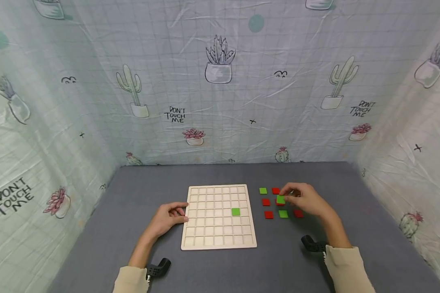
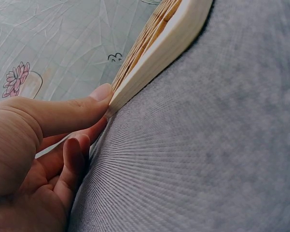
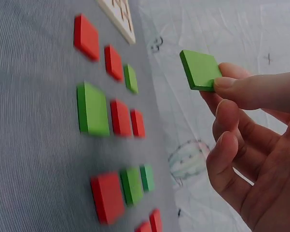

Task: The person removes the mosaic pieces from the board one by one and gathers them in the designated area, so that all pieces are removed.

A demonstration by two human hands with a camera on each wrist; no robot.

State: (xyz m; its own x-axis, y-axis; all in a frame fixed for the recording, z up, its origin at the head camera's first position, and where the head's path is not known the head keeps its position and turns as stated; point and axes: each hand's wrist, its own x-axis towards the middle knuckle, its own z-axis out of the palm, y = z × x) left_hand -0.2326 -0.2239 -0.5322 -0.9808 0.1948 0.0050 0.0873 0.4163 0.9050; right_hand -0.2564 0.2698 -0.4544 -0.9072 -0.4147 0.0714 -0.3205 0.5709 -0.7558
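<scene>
A pale wooden grid board [image 1: 212, 221] lies flat on the table, with one green tile [image 1: 236, 211] in a cell right of its centre. My left hand [image 1: 168, 217] is at the board's left edge; its straight thumb and index finger touch that edge, the other fingers bent in. Between thumb and fingertips, my right hand [image 1: 304, 198] pinches a second green square tile [image 3: 200, 70], raised above the loose tiles right of the board. Nearest beneath it are red tiles [image 1: 276, 190], partly covered by the hand in the head view.
Red and green tiles lie in loose rows right of the board, among them a green tile [image 1: 283, 214] and a red tile [image 1: 269, 215]. The grey table [image 1: 143, 179] meets a printed curtain [image 1: 220, 101] at the back and sides. Black wrist devices sit by both sleeves.
</scene>
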